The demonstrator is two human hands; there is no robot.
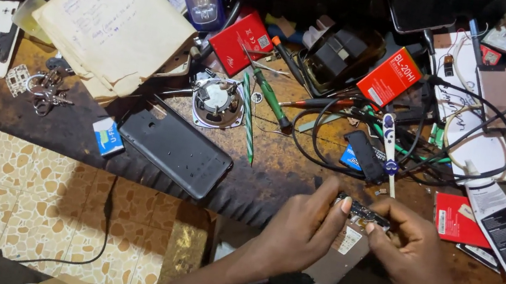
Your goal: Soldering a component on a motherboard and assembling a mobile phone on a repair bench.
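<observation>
My left hand (303,229) and right hand (409,250) both pinch the opened phone (345,246) at its top edge, fingertips on the dark strip of exposed circuit board (364,213), the body held over my lap just off the near edge of the worktop (276,166). It should be light and stiff, but the bare board is likely fragile, so I judge the grip belongs on the frame's side edges, not the components. Just beyond lie a white-handled tool (389,148), tangled black cables (329,134) and a detached black back cover (175,147).
</observation>
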